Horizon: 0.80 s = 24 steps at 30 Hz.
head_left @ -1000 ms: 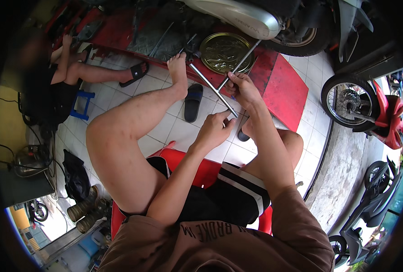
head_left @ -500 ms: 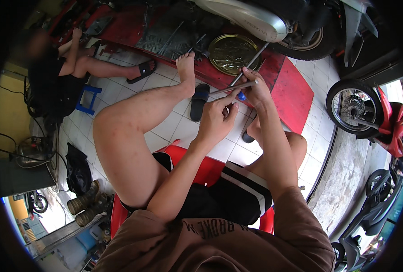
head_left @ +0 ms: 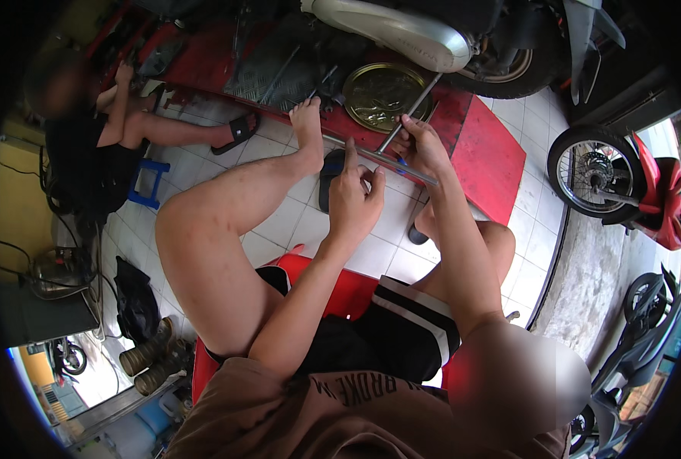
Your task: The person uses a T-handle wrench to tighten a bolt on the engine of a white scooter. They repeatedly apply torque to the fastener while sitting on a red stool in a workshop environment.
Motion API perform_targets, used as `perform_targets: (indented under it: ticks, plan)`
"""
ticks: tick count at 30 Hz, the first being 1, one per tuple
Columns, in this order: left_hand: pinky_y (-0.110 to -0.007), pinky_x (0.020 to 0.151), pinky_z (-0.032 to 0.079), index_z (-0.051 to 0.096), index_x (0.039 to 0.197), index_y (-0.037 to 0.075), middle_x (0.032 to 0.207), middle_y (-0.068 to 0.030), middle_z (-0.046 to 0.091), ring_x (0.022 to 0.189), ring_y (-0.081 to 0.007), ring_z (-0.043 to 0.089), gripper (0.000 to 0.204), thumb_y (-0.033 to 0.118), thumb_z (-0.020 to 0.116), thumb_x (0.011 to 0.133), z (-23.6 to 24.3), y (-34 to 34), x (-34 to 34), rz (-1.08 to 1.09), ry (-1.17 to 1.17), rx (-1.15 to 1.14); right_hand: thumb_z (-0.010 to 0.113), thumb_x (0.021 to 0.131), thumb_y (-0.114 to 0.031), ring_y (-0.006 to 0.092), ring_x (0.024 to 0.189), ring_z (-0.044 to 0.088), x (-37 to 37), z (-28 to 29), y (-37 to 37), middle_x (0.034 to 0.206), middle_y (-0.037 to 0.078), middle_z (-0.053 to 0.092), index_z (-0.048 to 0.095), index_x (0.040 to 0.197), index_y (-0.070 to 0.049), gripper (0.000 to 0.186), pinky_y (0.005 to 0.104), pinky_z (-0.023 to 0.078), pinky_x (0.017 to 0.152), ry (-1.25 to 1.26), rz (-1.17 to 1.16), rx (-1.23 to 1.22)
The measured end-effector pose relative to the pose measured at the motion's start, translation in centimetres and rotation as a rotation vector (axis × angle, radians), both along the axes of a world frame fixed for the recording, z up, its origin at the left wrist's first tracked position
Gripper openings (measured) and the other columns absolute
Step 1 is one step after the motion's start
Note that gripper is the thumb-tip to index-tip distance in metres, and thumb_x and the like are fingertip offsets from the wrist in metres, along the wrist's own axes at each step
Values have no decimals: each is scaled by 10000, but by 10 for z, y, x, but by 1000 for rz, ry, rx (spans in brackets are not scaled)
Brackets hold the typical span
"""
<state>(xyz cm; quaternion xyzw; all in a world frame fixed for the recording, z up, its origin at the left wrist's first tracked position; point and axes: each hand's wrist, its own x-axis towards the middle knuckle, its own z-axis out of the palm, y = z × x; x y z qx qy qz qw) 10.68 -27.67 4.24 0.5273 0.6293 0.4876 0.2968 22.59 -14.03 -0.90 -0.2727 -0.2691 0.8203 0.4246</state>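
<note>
My right hand (head_left: 423,147) is closed around the shaft of a metal T-handle wrench (head_left: 410,114). The shaft slants up and right, its far end near the silver scooter cover. Its crossbar slopes down to the right, passing below the right fingers. Something small and blue (head_left: 402,164) shows beside the right palm, mostly hidden. Just left of the tool is my left hand (head_left: 353,200), index finger stretched up by the crossbar, thumb apart and the other fingers partly curled. Whether that fingertip touches the bar I cannot tell. Beyond the hands, a round golden pan (head_left: 350,107) sits on the red platform.
A scooter with a silver cover (head_left: 402,29) stands on the red platform (head_left: 487,157). To the left, another person (head_left: 76,130) sits near a blue stool (head_left: 151,183). A red motorcycle's wheel (head_left: 597,170) is at right. Boots (head_left: 153,348) and a black bag (head_left: 132,298) lie lower left.
The wrench's crossbar has swung round: its right end now points lower. My left index finger has straightened, and the left hand has shifted slightly left. My right hand still grips the shaft.
</note>
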Motion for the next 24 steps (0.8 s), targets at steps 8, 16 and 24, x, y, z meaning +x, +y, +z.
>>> perform_targets:
  ticks: [8, 16, 24]
  plan:
    - [-179, 512, 361, 523, 1309, -10, 651, -6, 534, 582, -24, 459, 405, 26, 550, 906, 15, -8, 8, -14, -269, 160, 479, 991, -156, 86, 582, 340, -2, 9, -2, 673, -6, 425, 537, 943, -31, 147, 236, 309, 530, 109, -51, -10]
    - [-230, 521, 379, 670, 1117, 31, 613, -12, 549, 552, -49, 471, 229, 114, 558, 935, -9, -4, 8, -222, -46, -86, 489, 986, -156, 87, 590, 353, -3, 5, -2, 663, -17, 429, 549, 984, -18, 151, 240, 323, 541, 63, -48, -28]
    - [-414, 608, 473, 591, 1204, -8, 763, -128, 636, 620, -303, 608, 362, 97, 587, 858, -4, 0, -20, 92, 383, 97, 501, 983, -183, 81, 584, 349, 0, 0, 1, 661, -24, 428, 562, 962, -25, 170, 239, 326, 544, -11, -99, -31]
